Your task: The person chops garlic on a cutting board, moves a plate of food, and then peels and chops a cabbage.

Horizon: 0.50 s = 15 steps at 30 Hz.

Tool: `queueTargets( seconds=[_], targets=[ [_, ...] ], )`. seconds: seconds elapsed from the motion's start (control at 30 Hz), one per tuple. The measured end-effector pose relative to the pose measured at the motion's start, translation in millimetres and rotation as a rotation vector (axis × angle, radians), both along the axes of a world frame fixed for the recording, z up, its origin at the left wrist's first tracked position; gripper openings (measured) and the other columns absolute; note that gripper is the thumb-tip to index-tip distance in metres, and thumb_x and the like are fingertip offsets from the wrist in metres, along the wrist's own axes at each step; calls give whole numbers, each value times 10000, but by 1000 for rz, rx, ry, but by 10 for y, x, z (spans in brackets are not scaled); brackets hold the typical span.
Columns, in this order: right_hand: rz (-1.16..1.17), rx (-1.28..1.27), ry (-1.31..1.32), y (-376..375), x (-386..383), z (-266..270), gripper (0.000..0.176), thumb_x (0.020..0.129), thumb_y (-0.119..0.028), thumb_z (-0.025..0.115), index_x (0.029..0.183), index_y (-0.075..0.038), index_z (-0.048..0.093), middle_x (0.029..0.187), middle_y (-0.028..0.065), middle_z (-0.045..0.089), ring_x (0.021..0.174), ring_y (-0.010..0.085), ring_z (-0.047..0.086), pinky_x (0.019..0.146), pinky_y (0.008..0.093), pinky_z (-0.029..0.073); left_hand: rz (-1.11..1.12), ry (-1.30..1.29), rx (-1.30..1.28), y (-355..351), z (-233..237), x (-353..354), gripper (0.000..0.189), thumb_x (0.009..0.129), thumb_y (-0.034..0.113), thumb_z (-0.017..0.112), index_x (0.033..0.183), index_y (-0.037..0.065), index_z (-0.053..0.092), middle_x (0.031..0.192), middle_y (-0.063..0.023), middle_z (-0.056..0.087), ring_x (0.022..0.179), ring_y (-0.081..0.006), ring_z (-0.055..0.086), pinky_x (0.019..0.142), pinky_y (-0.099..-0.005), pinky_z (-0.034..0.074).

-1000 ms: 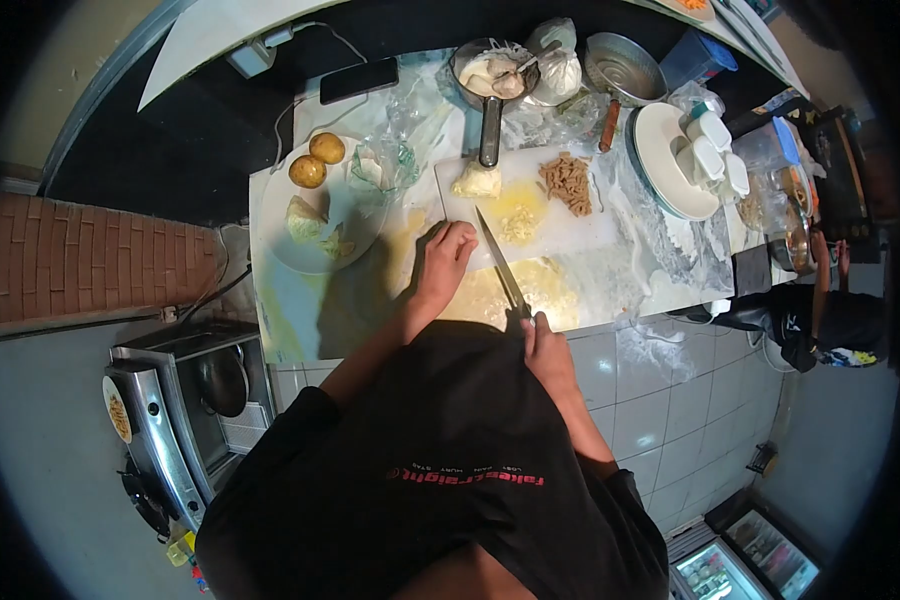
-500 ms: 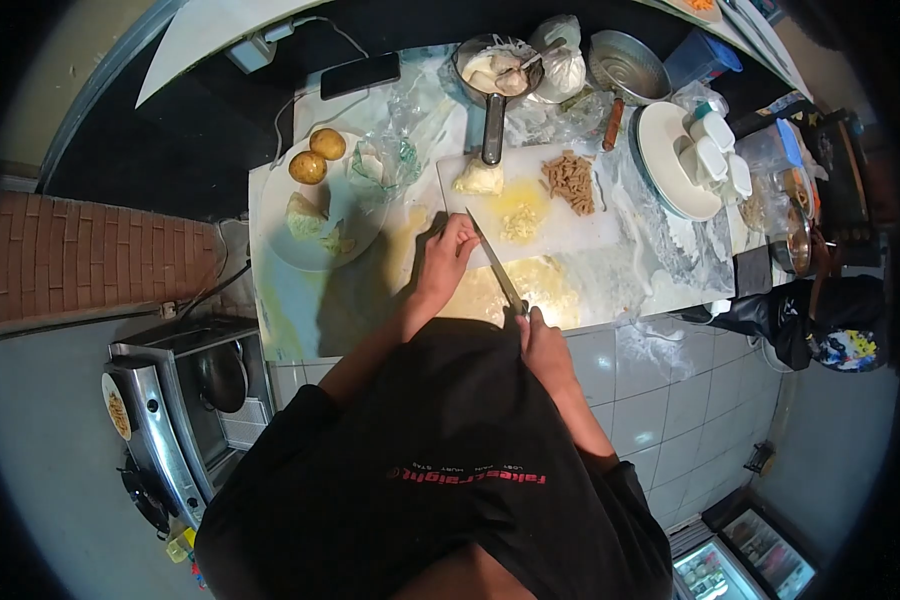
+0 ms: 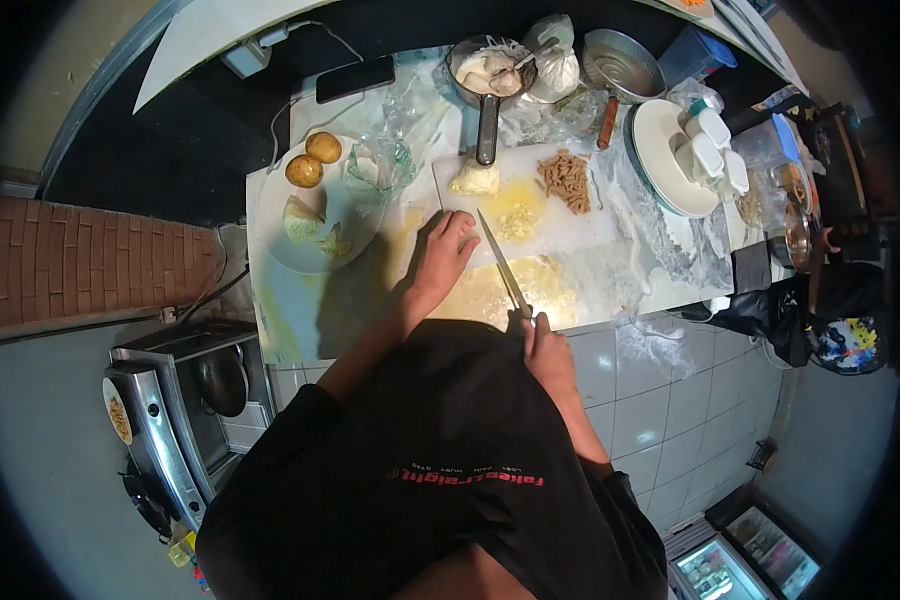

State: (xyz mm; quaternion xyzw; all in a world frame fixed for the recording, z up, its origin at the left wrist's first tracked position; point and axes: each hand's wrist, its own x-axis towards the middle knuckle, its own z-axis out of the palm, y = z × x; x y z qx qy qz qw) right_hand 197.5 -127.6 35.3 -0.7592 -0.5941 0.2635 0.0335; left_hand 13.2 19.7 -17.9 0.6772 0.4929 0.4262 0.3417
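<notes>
My right hand (image 3: 548, 350) grips the handle of a kitchen knife (image 3: 505, 265), its blade pointing away from me over the white cutting board (image 3: 590, 232). At the board's left edge rests my left hand (image 3: 445, 252), fingers bent together with the tips down. Whatever lies under those fingertips is hidden. A narrow gap separates them from the blade. Right of the knife is a small heap of pale yellow chopped pieces (image 3: 518, 220). Beyond my left hand sits a pale yellowish lump (image 3: 475, 178). Brown cut strips (image 3: 567, 182) are piled at the board's far right.
A plate (image 3: 310, 262) on the left carries two round brown items (image 3: 313, 160) and cabbage-like pieces (image 3: 303, 220). A saucepan (image 3: 488, 125) stands behind the board, its handle towards me. Farther right are a metal bowl (image 3: 620, 62), stacked plates (image 3: 660, 165) and white containers (image 3: 705, 155).
The knife's blade has swung slightly right, away from my left fingertips. My left hand has shifted a little and its fingers have loosened from a tighter pinch.
</notes>
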Motion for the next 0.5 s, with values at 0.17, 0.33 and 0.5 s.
queueTargets(
  seconds=[0.17, 0.33, 0.5],
  targets=[
    [-13, 9, 48, 6, -24, 68, 310, 1040, -343, 461, 1028, -34, 489, 708, 295, 646, 697, 520, 631, 593, 597, 502, 42, 241, 171, 19, -2, -63, 222, 771, 22, 752, 925, 18, 592, 899, -121, 585, 906, -333, 591, 810, -414, 476],
    [-19, 21, 83, 22, -23, 86, 297, 1037, -331, 471, 1018, -35, 484, 698, 302, 635, 703, 527, 621, 595, 604, 491, 22, 131, 122, -19, -6, -43, 113, 785, 30, 738, 865, 19, 659, 889, -114, 611, 895, -333, 588, 808, -413, 466],
    [-15, 36, 117, 31, -38, 64, 295, 1034, -320, 482, 1005, -27, 492, 702, 312, 630, 710, 533, 616, 601, 613, 481, 43, 89, 135, -61, -27, -41, 90, 806, 21, 727, 885, 13, 685, 871, -113, 634, 840, -305, 619, 755, -386, 488]
  ],
)
